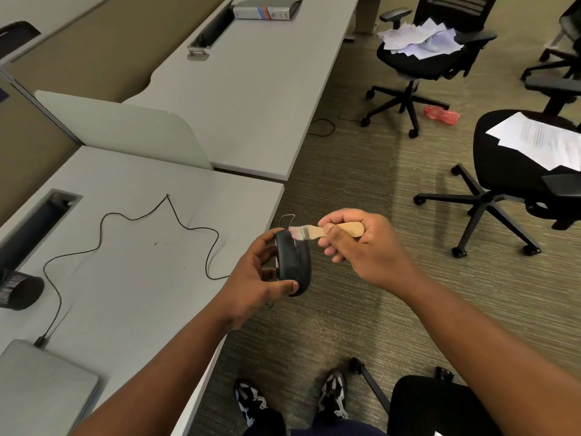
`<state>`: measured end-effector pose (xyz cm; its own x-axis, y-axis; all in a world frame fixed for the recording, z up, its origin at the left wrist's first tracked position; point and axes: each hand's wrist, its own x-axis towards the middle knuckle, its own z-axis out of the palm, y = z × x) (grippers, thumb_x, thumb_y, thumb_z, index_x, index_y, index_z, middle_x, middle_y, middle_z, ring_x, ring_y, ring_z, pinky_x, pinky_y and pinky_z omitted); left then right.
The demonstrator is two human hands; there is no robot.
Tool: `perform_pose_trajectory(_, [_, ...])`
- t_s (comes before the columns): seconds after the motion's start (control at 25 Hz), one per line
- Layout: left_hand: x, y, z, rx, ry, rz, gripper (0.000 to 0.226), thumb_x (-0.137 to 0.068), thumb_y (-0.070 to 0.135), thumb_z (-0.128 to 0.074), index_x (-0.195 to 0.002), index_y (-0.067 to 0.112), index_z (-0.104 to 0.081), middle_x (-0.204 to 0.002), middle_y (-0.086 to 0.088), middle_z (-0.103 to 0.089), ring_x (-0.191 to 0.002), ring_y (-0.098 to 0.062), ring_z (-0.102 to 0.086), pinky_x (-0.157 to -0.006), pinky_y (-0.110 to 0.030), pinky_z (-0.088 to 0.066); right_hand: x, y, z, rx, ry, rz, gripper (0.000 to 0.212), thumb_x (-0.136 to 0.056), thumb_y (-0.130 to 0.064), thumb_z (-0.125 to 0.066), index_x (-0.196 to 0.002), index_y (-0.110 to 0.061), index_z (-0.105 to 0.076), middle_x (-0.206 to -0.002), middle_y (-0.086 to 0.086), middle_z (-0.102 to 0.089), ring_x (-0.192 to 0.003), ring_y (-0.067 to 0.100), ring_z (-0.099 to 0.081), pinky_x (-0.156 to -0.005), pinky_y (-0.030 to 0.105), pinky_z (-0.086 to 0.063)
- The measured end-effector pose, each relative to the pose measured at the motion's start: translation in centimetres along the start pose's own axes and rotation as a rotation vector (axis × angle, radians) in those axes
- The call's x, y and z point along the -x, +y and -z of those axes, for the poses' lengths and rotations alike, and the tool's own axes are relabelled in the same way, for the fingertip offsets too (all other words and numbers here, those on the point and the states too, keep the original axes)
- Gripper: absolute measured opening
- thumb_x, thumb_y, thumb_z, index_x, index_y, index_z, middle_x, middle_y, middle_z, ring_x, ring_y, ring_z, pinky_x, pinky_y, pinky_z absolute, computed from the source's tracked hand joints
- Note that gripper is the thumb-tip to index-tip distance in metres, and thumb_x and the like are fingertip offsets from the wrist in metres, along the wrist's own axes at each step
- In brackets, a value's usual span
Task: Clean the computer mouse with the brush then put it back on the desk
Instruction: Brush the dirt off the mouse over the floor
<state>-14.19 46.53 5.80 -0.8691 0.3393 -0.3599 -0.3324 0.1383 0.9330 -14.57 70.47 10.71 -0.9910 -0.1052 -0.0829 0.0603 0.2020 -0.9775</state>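
My left hand (256,278) grips a black computer mouse (294,262), held up just past the desk's right edge, over the carpet. Its thin black cable (135,218) snakes back across the grey desk (141,278) to a closed laptop. My right hand (361,243) pinches the wooden handle of a small brush (327,231). The brush's pale bristles touch the top front of the mouse.
A grey laptop (41,382) lies at the desk's near left corner, a black mesh cup (17,289) on its side beyond it. Office chairs (518,171) with papers stand on the carpet to the right. Another chair (434,404) is beside my feet.
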Motion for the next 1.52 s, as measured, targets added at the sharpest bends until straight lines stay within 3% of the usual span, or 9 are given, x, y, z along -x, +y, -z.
perform_pose_trajectory(0.2, [0.0,-0.1,-0.3,-0.097,0.039,-0.016,0.093,-0.078,0.002,-0.088,-0.141,0.055,-0.046,-0.145,0.010,-0.058,-0.124,-0.028,-0.065,-0.096,-0.044,-0.062,0.4,-0.9,0.0,0.097,0.005,-0.022,0.018,-0.096,-0.010,-0.061,-0.089,-0.018,-0.076,-0.075,0.009,-0.078,-0.071,0.031,-0.074,-0.068,0.055,-0.063])
perform_pose_trajectory(0.36, [0.1,0.2,-0.7,-0.168,0.053,-0.046,0.094,-0.077,0.005,-0.090,-0.141,0.056,-0.043,-0.137,0.023,-0.056,-0.118,-0.017,-0.066,-0.085,-0.025,-0.062,0.1,-1.4,-1.0,0.142,0.049,0.062,0.023,-0.098,-0.017,-0.060,-0.089,-0.033,-0.073,-0.075,0.008,-0.077,-0.070,0.040,-0.072,-0.061,0.062,-0.058])
perform_pose_trajectory(0.56, [0.1,-0.1,-0.4,-0.199,0.088,-0.036,0.096,-0.076,0.006,-0.091,-0.141,0.056,-0.042,-0.140,0.021,-0.054,-0.123,-0.025,-0.064,-0.094,-0.038,-0.062,0.6,-1.2,-1.0,0.216,-0.014,-0.002,0.021,-0.092,-0.015,-0.060,-0.081,-0.024,-0.076,-0.070,0.006,-0.076,-0.067,0.037,-0.072,-0.059,0.062,-0.058])
perform_pose_trajectory(0.68, [0.4,-0.2,-0.6,-0.229,0.081,-0.044,0.096,-0.076,0.009,-0.092,-0.136,0.063,-0.041,-0.139,0.023,-0.054,-0.120,-0.020,-0.065,-0.087,-0.030,-0.063,0.2,-1.6,-1.0,0.168,0.061,0.038,0.022,-0.094,-0.016,-0.060,-0.083,-0.028,-0.075,-0.072,0.011,-0.076,-0.069,0.044,-0.071,-0.058,0.064,-0.057])
perform_pose_trajectory(0.8, [0.5,0.1,-1.0,-0.235,0.092,-0.071,0.095,-0.075,0.009,-0.092,-0.133,0.065,-0.041,-0.130,0.033,-0.054,-0.115,-0.014,-0.066,-0.078,-0.021,-0.060,-0.1,-1.7,-1.6,0.205,0.028,0.065,0.023,-0.096,-0.018,-0.059,-0.086,-0.034,-0.072,-0.074,0.009,-0.077,-0.069,0.040,-0.072,-0.060,0.061,-0.059])
perform_pose_trajectory(1.04, [0.7,-0.4,-0.6,-0.182,0.116,-0.055,0.096,-0.075,0.005,-0.092,-0.143,0.052,-0.043,-0.134,0.029,-0.055,-0.121,-0.020,-0.065,-0.087,-0.026,-0.061,1.0,-1.1,-1.1,0.270,-0.090,-0.046,0.020,-0.091,-0.015,-0.060,-0.081,-0.021,-0.076,-0.070,0.005,-0.076,-0.067,0.031,-0.074,-0.063,0.058,-0.060])
perform_pose_trajectory(1.24, [0.9,-0.1,-0.6,-0.183,0.096,-0.059,0.094,-0.075,0.005,-0.091,-0.135,0.059,-0.044,-0.133,0.027,-0.057,-0.118,-0.020,-0.067,-0.083,-0.025,-0.061,0.3,-1.4,-0.9,0.136,0.067,0.041,0.021,-0.096,-0.016,-0.061,-0.087,-0.029,-0.076,-0.074,0.011,-0.077,-0.070,0.039,-0.073,-0.062,0.062,-0.059])
perform_pose_trajectory(1.36, [0.9,0.1,-0.8,-0.160,0.091,-0.066,0.093,-0.076,0.002,-0.090,-0.134,0.060,-0.045,-0.133,0.025,-0.059,-0.114,-0.020,-0.070,-0.080,-0.025,-0.061,-0.3,-1.1,-1.1,0.122,0.046,0.014,0.018,-0.098,-0.016,-0.061,-0.094,-0.025,-0.076,-0.079,0.009,-0.078,-0.074,0.028,-0.076,-0.071,0.054,-0.063])
perform_pose_trajectory(1.52, [0.9,-0.4,-0.3,-0.115,0.081,-0.056,0.094,-0.077,-0.001,-0.089,-0.140,0.054,-0.046,-0.141,0.014,-0.061,-0.116,-0.025,-0.071,-0.088,-0.038,-0.064,0.1,-0.4,-0.5,0.056,-0.051,-0.084,0.018,-0.097,-0.009,-0.060,-0.094,-0.016,-0.077,-0.078,0.010,-0.078,-0.070,0.020,-0.075,-0.068,0.036,-0.063])
